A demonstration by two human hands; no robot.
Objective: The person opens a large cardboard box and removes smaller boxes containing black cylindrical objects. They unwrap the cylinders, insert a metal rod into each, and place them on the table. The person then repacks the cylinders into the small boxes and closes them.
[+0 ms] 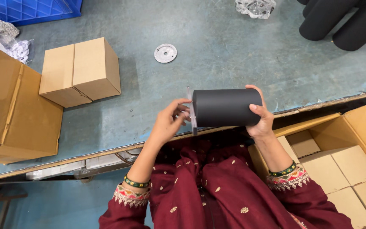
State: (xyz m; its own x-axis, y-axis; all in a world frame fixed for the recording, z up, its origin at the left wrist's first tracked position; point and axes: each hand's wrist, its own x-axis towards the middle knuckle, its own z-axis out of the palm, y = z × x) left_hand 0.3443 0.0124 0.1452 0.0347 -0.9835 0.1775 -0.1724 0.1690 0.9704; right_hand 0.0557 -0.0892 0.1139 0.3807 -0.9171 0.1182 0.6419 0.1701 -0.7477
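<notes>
Black cylinder (pixel 226 107) lies sideways in mid-air over the near edge of the grey-green surface (pixel 217 55), just below the middle of the view, held between both hands. Going left to right: a large cardboard box (pixel 9 114) stands at nine o'clock, with a smaller closed carton (pixel 79 70) at ten o'clock beside it and a blue crate (pixel 30 9) at the far left corner. A round metal disc (pixel 165 53) lies flat at twelve o'clock from the cylinder, well apart from it. The left hand (pixel 168 123) pinches a thin clear plate (pixel 191 111) against the cylinder's left end, its grip clenched on that plate. The right hand (pixel 260 116) wraps the cylinder's right end, grasping it firmly. More black cylinders (pixel 339 19) lie at two o'clock, and an open carton of small boxes (pixel 339 165) sits at four o'clock.
</notes>
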